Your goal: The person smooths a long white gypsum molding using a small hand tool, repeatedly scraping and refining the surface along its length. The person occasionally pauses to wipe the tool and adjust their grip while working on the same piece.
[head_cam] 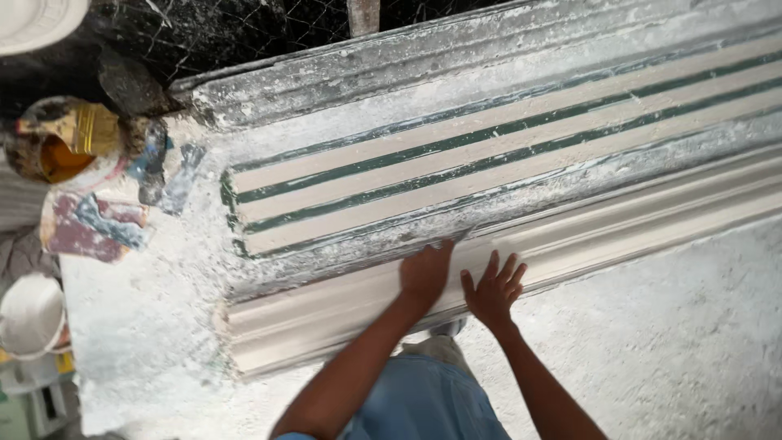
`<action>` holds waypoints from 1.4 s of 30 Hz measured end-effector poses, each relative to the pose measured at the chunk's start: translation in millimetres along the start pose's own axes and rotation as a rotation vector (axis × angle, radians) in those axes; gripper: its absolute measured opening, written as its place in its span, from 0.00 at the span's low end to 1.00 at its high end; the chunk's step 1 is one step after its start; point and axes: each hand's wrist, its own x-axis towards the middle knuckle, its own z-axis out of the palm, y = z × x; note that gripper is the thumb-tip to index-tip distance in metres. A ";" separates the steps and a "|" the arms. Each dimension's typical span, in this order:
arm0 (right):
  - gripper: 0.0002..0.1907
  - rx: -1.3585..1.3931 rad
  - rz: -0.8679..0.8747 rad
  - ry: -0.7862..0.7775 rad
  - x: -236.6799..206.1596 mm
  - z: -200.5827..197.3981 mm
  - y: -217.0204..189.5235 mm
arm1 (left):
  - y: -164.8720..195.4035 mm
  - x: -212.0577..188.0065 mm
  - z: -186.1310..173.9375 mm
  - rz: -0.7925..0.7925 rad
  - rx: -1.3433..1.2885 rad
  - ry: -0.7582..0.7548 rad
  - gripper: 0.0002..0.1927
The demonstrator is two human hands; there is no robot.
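The left hand lies palm down on the white plaster moulding, its fingers close together and pointing away from the person, the tips reaching the upper edge of the strip where it meets the rough, crusted border of the mould. It grips nothing; it only presses flat against the surface. Just beside it, on its right, the right hand also rests on the same moulding, open, with the fingers spread apart and raised slightly at the tips, the heel of the hand near the strip's lower edge. The two hands are close but do not touch.

The moulding runs as a long ribbed strip under both hands, stretching far to the right of them and a shorter way to the left, where it ends on the plaster-dusted table. Beyond the fingertips lies the grooved mould bed with pale bands and thin green lines. Far to the left of the hands stand a stained tin with orange liquid and a white bucket. Below the forearms, blue trousers show.
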 end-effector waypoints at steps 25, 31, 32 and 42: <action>0.47 0.022 -0.143 -0.004 111.7 -101.5 176.4 | 76.7 52.0 5.2 0.119 0.085 -0.046 0.18; 0.57 0.002 -0.080 -0.169 117.6 -100.7 181.2 | -65.6 -56.9 -91.2 0.451 0.597 -0.279 0.39; 0.59 -0.011 -0.074 -0.193 119.4 -100.2 182.0 | -79.0 -69.4 -97.7 0.470 0.658 -0.288 0.39; 0.65 -0.087 -0.009 -0.302 119.5 -116.2 171.8 | 69.6 69.0 20.6 0.720 0.270 0.235 0.18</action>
